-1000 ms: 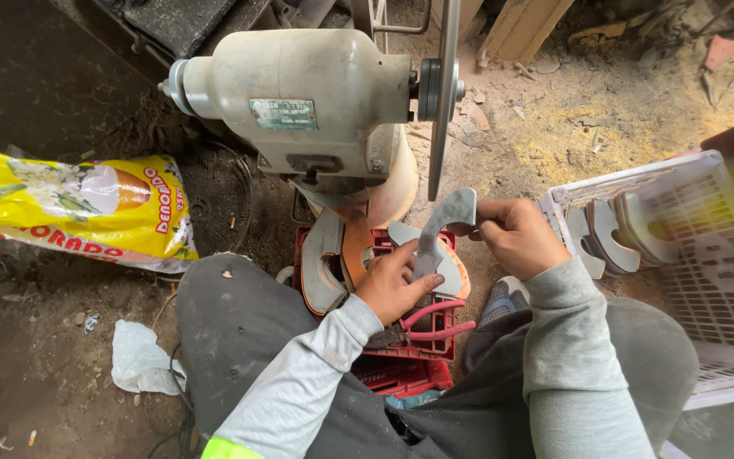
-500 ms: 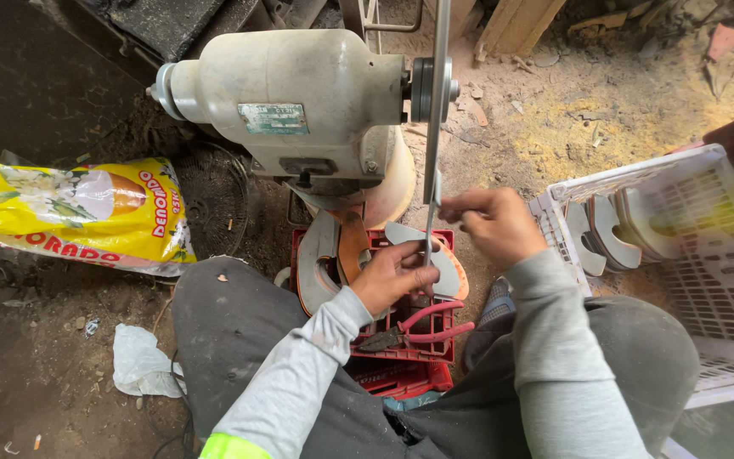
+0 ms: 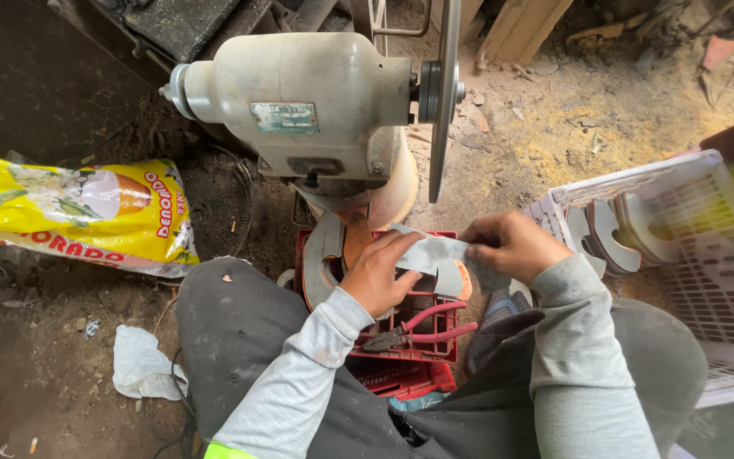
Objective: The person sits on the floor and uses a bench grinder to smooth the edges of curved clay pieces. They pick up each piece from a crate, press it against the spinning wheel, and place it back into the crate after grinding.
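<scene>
My knees (image 3: 239, 340) fill the bottom of the view, dark trousers, grey sleeves running up from them. Between my legs sits a red crate (image 3: 422, 340), and on it lie red-handled pliers (image 3: 422, 327), handles pointing right.

Just above the crate I hold a grey curved piece (image 3: 435, 255) in both hands. My left hand (image 3: 380, 276) is clenched on its left end, fingers wrapped over the top edge. My right hand (image 3: 511, 246) pinches its right end between thumb and fingers. The piece lies nearly level, its long axis running left to right across me, with the hollow of its curve facing down towards me. It hangs over the crate, below the disc and clear of it.

To my right stands a white crate (image 3: 707, 280) with more curved pieces (image 3: 613, 234) stood on edge in its near corner. To my left a scrap of white plastic (image 3: 142, 365) lies on the dirt, and beyond it a yellow bag (image 3: 78, 208).

Further off is the grinder (image 3: 299, 110), its pale body lying crosswise, with the thin disc (image 3: 448, 93) on its right end, seen edge-on and upright. Past that, sawdust-strewn ground (image 3: 605, 110).
</scene>
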